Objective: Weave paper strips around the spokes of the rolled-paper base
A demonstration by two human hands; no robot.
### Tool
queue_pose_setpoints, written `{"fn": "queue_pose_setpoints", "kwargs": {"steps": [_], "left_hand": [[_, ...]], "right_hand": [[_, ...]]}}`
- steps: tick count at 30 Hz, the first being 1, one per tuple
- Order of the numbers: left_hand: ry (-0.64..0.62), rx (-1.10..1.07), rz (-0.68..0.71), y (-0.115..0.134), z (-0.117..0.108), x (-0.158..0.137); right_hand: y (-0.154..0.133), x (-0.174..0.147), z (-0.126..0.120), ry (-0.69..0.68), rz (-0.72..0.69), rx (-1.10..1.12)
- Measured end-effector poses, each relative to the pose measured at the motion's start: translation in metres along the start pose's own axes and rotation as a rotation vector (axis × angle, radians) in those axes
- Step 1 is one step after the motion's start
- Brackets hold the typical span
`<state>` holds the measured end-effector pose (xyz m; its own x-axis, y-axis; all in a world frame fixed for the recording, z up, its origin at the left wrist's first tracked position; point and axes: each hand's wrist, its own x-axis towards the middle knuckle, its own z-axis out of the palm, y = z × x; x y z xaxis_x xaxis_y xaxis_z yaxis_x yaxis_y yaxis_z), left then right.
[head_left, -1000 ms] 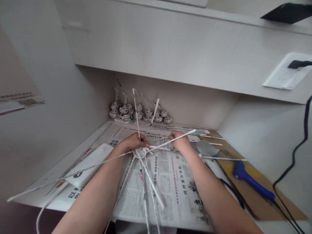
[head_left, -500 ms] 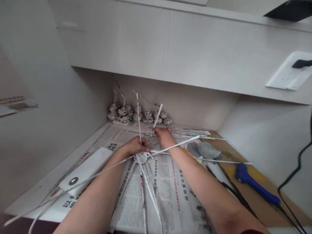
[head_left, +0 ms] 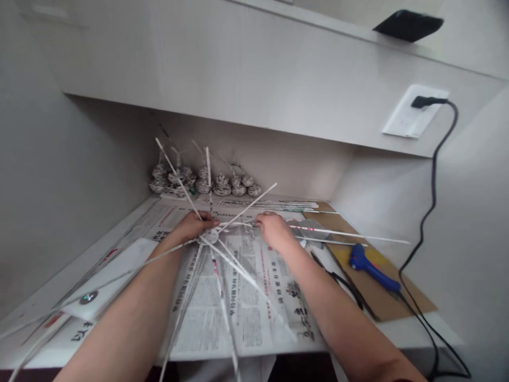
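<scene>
The small woven paper hub [head_left: 209, 236] sits over the newspaper sheet [head_left: 248, 318], though whether it rests there or is held just clear I cannot tell; the left hand [head_left: 199, 225] has its thumb and fingers pinched narrow at the hub's far rim, while the right hand [head_left: 273, 229], right of the hub, has its fingertips closed on a thin rolled-paper strand [head_left: 237, 223] drawn across from it. To wrap well, I would keep that left pinch firm right where strand meets spoke, pull with even, modest tension — rolled paper likely creases if yanked — and seat each pass snug against the last; the paper spokes [head_left: 221, 297] should stay evenly fanned around the hub. As for room, the stretch of newspaper on the near side of the hub is the most open, but spokes there reach over the table's front edge and could snag on a sleeve; left of the hub, a long spoke crosses the white case [head_left: 115, 265]; beyond it stand the gourd-shaped paper weavings [head_left: 222, 185], under the overhanging panel [head_left: 222, 63]; far to its right lie the blue glue gun [head_left: 374, 270] and its cord, best kept outside the right arm's sweep.
</scene>
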<state>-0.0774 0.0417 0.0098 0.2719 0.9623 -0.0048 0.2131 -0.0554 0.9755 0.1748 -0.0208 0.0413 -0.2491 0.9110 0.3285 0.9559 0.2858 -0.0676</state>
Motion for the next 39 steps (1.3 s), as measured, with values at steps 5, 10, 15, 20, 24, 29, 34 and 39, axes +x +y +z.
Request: {"fn": "queue_pose_setpoints", "kwargs": {"steps": [5,10,15,20,24,29,34,39], "left_hand": [[0.143,-0.139,0.003,-0.002,0.001,0.002],[0.119,-0.206,-0.009,-0.001,0.004,0.004],[-0.008,-0.367,-0.047,0.004,0.015,0.001],[-0.066,-0.347,-0.002,0.000,0.028,0.001],[-0.056,-0.279,0.095,0.000,0.034,0.002],[0.004,-0.337,0.137,0.010,0.029,-0.001],[0.017,-0.360,0.144,0.014,0.013,-0.002],[0.146,-0.455,0.126,0.010,0.003,0.001]], "right_hand": [[-0.018,-0.009,-0.022,0.223,-0.060,0.124],[-0.026,-0.009,-0.024,0.333,-0.097,0.185],[-0.025,-0.012,-0.001,0.242,-0.108,0.324],[-0.029,-0.015,0.005,0.276,-0.094,0.382],[-0.034,-0.017,0.002,0.273,-0.090,0.388],[-0.040,-0.013,-0.002,0.264,-0.114,0.425],[-0.034,0.011,-0.014,0.263,-0.179,0.344],[-0.021,0.033,-0.025,0.292,-0.244,0.242]]}}
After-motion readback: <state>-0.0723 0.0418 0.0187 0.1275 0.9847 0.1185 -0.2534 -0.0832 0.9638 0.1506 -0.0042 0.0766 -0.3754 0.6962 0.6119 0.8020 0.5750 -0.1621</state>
